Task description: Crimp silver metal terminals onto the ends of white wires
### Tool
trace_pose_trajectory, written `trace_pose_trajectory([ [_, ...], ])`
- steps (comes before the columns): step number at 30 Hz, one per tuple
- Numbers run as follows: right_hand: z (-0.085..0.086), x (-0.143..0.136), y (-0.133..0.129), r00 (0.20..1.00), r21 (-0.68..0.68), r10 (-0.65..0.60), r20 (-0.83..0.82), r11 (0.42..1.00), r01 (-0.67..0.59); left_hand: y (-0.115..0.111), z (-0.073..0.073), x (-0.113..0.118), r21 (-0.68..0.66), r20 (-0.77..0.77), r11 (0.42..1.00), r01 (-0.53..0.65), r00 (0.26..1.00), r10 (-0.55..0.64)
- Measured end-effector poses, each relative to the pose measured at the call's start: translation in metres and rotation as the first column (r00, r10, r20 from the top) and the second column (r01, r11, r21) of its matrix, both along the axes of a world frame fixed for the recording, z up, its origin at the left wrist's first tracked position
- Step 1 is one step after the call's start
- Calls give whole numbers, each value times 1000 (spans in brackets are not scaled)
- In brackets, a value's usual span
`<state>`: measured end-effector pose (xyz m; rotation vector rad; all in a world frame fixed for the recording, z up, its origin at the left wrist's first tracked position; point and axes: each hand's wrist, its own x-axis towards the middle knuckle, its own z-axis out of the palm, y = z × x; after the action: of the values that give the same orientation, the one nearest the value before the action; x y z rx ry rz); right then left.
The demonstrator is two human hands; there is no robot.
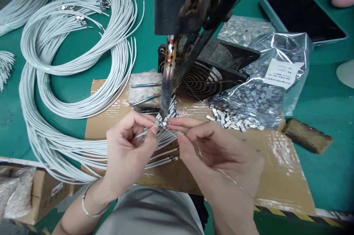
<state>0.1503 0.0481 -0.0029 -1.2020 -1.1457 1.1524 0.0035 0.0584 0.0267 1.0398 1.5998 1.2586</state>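
Observation:
My left hand (129, 146) pinches the end of a white cable (143, 133) between thumb and fingers, right under the tip of a fixed soldering iron (167, 76). My right hand (218, 146) holds a thin solder wire (170, 131) whose end points at the same spot; the wire trails back over my wrist. Both hands rest above a cardboard sheet (276, 165). More white cables (163, 143) lie fanned out beneath my fingers.
Large loops of white cables (77, 43) with metal ends cover the green table at left. An open plastic bag of small metal pieces (254, 106) lies at right, with a black fan (210, 76), a wooden block (306, 135) and a tablet (301, 14).

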Motion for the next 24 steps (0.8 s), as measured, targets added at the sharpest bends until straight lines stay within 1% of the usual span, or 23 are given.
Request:
trace_pose_trajectory([
  [14,2,0,4,1000,-3,-22,-20,1000,22,6,-2,2,15,-53,1000,20,998,-19],
  [19,0,1,3,999,0,-25,-23,1000,25,3,-3,3,39,-98,999,25,995,-21],
  [24,0,0,3,999,1,-34,4,999,34,-2,-8,3,50,-140,998,25,990,-17],
])
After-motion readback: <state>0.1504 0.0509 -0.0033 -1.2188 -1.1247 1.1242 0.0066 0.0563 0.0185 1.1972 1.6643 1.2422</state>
